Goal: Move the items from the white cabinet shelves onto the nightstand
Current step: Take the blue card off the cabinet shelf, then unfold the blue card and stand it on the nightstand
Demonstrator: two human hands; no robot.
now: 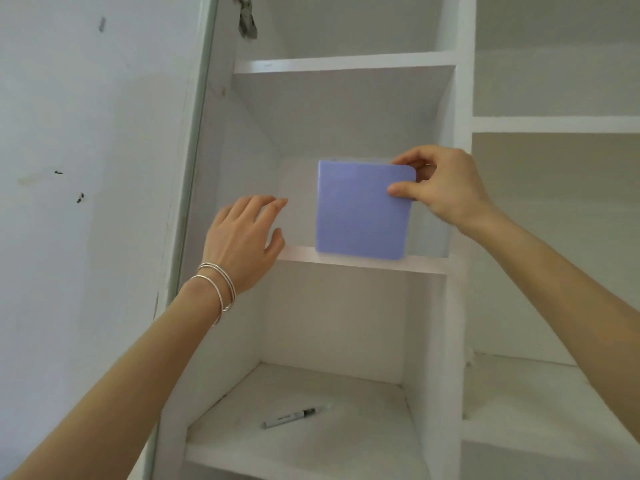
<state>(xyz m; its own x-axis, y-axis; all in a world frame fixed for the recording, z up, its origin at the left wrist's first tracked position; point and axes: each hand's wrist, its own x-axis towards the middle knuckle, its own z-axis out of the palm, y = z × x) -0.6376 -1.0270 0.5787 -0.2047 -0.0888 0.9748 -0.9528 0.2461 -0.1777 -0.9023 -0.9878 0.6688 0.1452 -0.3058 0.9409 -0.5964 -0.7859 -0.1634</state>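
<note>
Up at the middle shelf (pixel 304 253), I'm watching the right hand (pixel 446 188) pinching the top right corner of the lilac square pad (pixel 360 216), thumb on its face and fingers going behind. The pad is standing upright below that hand, its bottom edge level with the shelf's front edge. Whether it's resting there or just clear, I can't tell.

Off to the pad's left, the left hand (pixel 242 237) is hovering with fingers loosely spread, gripping nothing, its thumb near the same edge.

I'm reading this as the pick-up step for the pad. Well below both hands, a marker pen (pixel 296 415) is lying on the lower shelf (pixel 346 445), not yet taken.

Next I'm thinking: draw the pad out clear of the shelf, then turn to find the nightstand, which isn't showing, perhaps sending the free left hand down for the pen.
</note>
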